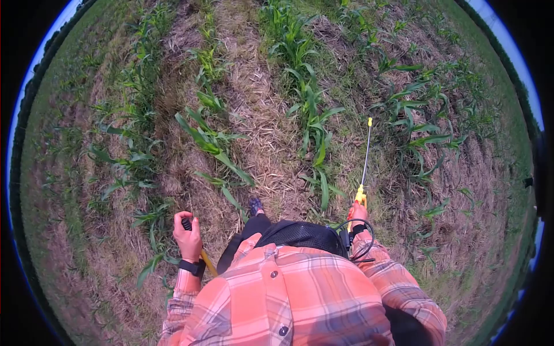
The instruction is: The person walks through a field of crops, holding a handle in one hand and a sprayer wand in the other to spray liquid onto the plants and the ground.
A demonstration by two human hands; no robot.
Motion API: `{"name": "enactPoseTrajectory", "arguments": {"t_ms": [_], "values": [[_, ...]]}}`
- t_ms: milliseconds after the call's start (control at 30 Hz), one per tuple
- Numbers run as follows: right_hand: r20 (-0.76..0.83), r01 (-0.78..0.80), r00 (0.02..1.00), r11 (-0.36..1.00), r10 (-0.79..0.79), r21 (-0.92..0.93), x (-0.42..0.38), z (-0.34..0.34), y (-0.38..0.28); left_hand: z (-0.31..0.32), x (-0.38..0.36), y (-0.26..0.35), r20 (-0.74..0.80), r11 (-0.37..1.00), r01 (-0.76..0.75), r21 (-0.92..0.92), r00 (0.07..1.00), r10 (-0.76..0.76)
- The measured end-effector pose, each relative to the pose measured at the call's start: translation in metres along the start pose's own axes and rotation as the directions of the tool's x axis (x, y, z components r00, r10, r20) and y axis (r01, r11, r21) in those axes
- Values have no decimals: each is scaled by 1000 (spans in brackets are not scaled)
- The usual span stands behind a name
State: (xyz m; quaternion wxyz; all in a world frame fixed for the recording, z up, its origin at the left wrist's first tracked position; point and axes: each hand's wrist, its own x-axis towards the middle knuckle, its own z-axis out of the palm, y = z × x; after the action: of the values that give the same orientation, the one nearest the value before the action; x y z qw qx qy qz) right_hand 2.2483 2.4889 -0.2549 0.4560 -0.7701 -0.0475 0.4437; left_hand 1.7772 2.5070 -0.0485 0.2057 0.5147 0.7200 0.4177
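We look straight down over our orange plaid shirt at a field of young corn plants standing in rows among dry straw mulch.

Our left hand is closed in a fist around the black grip of a pump lever, whose yellow shaft runs down and back toward our hip. A black wristband sits on that wrist, just below the hand.

Our right hand is wrapped around the handle of a sprayer wand. The fingers are shut on it, though the exact finger placement is too small for us to make out. The wand has a yellow fitting right above the hand, then a thin pale tube reaching away from us to a yellow nozzle tip, which hangs over the strip of mulch between two corn rows on the right side of the scene. A black hose loops from the wand handle back along our right forearm.

A dark mesh strap panel lies across our front, and one dark shoe shows on the straw just beyond it. The two hands are well apart, one on each side of our body.
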Motion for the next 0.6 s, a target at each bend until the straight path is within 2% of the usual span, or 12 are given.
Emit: {"name": "enactPoseTrajectory", "arguments": {"t_ms": [67, 133, 200, 267, 333, 400, 433, 533, 567, 600], "values": [[48, 35, 998, 995, -31, -92, -1, 30, -5, -4, 18, -9, 30, 996, 92, -12, 995, -92], [91, 44, 995, 984, -28, -174, -10, 65, -15, -10, 38, -12, 26, 994, 103, -21, 994, -103], [122, 19, 993, 992, -3, -127, -19, 98, -23, -18, 55, -13, 17, 993, 117, -19, 993, -117], [255, 59, 967, 981, -11, -182, -28, 127, -29, -26, 70, -25, -3, 995, 102, -16, 995, -102], [315, 79, 949, 972, -6, -221, -44, 157, -37, -33, 87, -20, 0, 990, 137, -40, 991, -137], [346, 123, 938, 933, 2, -338, -62, 183, -48, -37, 101, -25, 0, 992, 123, -32, 992, -123], [391, 130, 920, 935, 10, -330, -65, 193, -49, -37, 106, -28, 3, 994, 110, -20, 994, -110], [550, 508, 808, 727, -214, -463, -66, 215, -46, -35, 118, -39, -2, 995, 102, -8, 995, -102], [580, 487, 805, 699, -126, -523, -75, 221, -62, -36, 124, -39, -4, 995, 101, -13, 995, -101], [581, 491, 803, 697, -130, -523, -72, 229, -64, -38, 128, -36, -2, 991, 129, -23, 992, -129]]}}
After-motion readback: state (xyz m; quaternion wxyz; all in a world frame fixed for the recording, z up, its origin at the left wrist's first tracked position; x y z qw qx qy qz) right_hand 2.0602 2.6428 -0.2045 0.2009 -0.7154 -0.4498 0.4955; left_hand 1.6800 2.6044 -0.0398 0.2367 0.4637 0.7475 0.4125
